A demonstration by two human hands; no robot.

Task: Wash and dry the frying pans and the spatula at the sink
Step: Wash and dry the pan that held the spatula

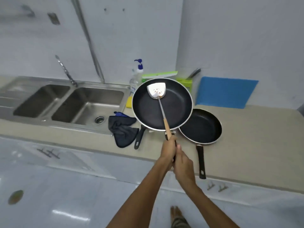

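Observation:
I hold a large black frying pan point(177, 112) lifted above the counter, just right of the sink point(85, 102). A metal spatula point(156, 91) with food specks lies in it, its wooden handle running back toward me. My left hand point(169, 148) is closed around the spatula's handle end, right at the pan's handle. Directly behind it, my right hand point(185, 167) grips the pan's black handle. A smaller black frying pan point(200, 125) rests on the counter at the right, handle toward me. Another black pan handle point(139, 139) pokes out below the raised pan; its pan is hidden.
A dark cloth point(122, 129) lies on the counter point(255, 137) beside the double sink's right basin. Faucet point(65, 71), soap bottle point(137, 74) and yellow sponge point(129, 102) stand behind. A blue board point(227, 92) leans on the wall. Cabinet fronts sit below the counter edge.

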